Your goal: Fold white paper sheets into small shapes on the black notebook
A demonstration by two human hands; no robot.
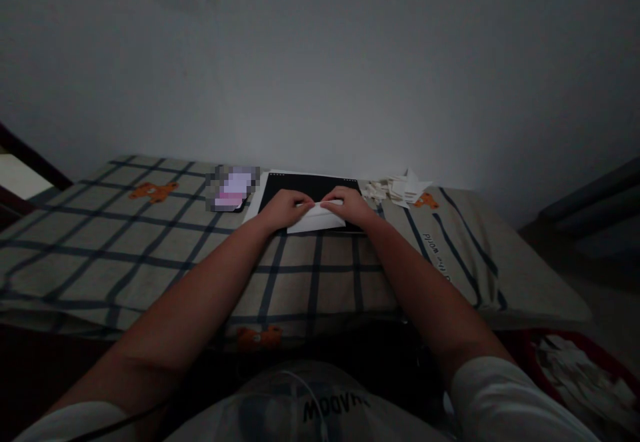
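A white sheet of paper [316, 219], partly folded, lies on a black pad [310, 185] on a checked bedcover. My left hand [283, 207] presses on the paper's left end with its fingers curled over the fold. My right hand [347, 205] presses on the paper's right end the same way. The fingertips of both hands nearly meet at the middle of the fold.
A pile of small folded white paper pieces [397, 189] lies right of the pad. A blurred phone-like object [231, 189] lies left of it. The checked bedcover [125, 242] with orange bears meets a plain wall. A red container with white scraps [580, 369] sits at lower right.
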